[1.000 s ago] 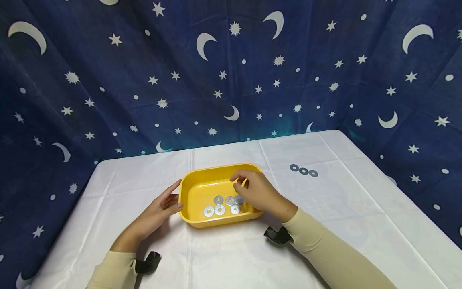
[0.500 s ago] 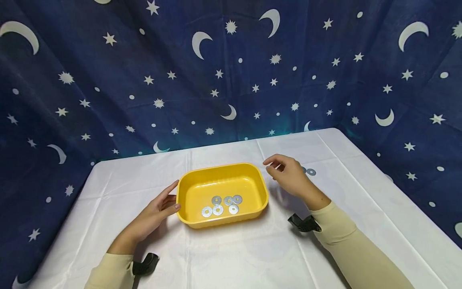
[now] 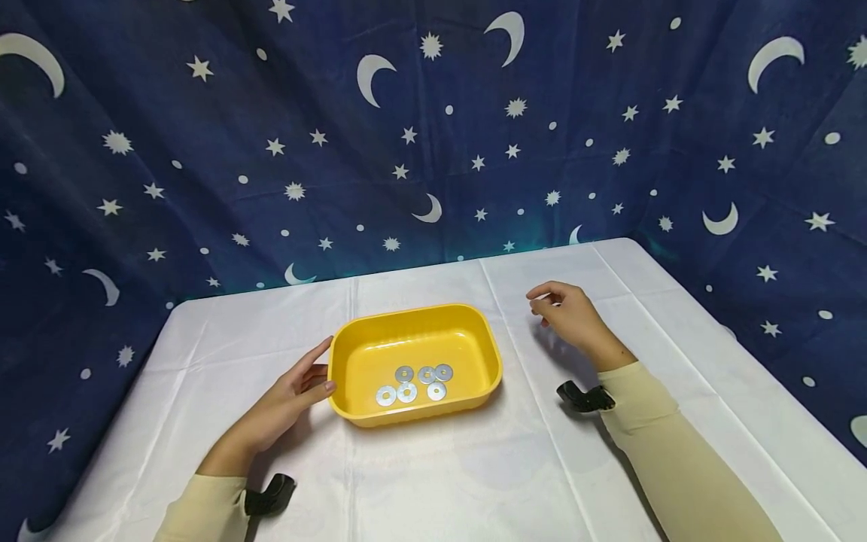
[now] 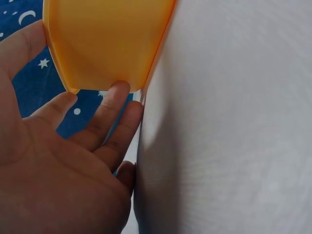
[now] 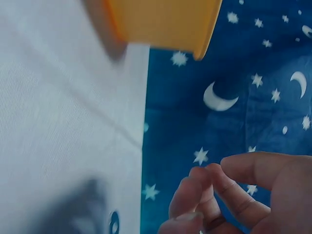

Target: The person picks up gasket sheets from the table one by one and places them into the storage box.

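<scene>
A yellow plastic tub [image 3: 416, 413] stands on the white-covered table, with several flat metal washers [image 3: 406, 400] lying loose on its floor. My left hand [image 3: 283, 403] touches the tub's left end, thumb at the rim. In the left wrist view its fingers reach out relaxed against the tub's end wall [image 4: 107, 48]. My right hand [image 3: 572, 315] hovers over the table to the right of the tub, fingers loosely bent, thumb close to the fingertips. Nothing shows between the fingers [image 5: 187, 197] in the right wrist view. Below that hand, a washer [image 5: 110, 225] lies on the table.
A white cloth [image 3: 474, 482] covers the table. Dark blue curtains [image 3: 305, 113] with moons and stars hang behind it and at both sides. Each wrist wears a black camera mount [image 3: 271, 495].
My right hand has moved out of the tub to the right, and now blocks the head view of the washers on the table. The left hand stays at the tub's end.
</scene>
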Motion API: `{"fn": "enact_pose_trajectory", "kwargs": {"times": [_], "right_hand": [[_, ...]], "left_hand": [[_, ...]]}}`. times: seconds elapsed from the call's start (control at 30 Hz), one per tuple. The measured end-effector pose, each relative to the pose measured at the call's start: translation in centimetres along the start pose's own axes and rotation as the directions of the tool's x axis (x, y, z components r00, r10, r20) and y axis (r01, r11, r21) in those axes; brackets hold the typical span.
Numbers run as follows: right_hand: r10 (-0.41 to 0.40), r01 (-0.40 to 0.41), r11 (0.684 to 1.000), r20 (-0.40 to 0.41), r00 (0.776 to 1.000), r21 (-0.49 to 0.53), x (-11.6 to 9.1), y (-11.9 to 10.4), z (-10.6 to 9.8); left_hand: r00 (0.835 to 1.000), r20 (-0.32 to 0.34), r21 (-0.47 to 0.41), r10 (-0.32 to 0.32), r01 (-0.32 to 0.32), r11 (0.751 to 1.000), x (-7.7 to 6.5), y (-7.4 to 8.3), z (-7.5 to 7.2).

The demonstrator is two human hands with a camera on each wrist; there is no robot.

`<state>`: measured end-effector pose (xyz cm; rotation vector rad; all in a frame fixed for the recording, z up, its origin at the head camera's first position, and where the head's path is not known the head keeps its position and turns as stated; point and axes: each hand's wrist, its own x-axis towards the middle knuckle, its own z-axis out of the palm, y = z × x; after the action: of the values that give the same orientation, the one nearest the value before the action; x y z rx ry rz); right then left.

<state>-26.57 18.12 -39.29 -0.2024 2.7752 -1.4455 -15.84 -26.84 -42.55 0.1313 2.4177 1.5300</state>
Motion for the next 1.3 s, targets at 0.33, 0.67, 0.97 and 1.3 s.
{"fn": "enact_pose_trajectory", "kwargs": {"times": [0.33, 0.67, 0.97, 1.3], "right_hand": [[0.067, -0.067, 0.994, -0.002, 0.998, -0.091, 0.8, 2.8, -1.0], [0.085, -0.097, 0.96, -0.058, 0.995, -0.263, 1.0, 4.1, -2.1], [0.141, -0.146, 0.937, -0.041, 0.989, -0.318, 1.0, 4.6, -2.5], [0.123, -0.124, 0.933, -0.023, 0.992, -0.337, 0.8, 4.7, -2.6]], "left_hand": [[1.0, 0.0, 0.002, -0.013, 0.013, 1.0, 0.0, 0.1, 0.0], [1.0, 0.006, -0.002, -0.019, 0.019, 1.0, 0.1, 0.1, 0.0], [1.0, 0.01, -0.012, -0.009, 0.009, 1.0, 0.0, 0.2, 0.0], [1.0, 0.015, -0.019, -0.016, 0.016, 1.0, -0.1, 0.3, 0.0]]}}
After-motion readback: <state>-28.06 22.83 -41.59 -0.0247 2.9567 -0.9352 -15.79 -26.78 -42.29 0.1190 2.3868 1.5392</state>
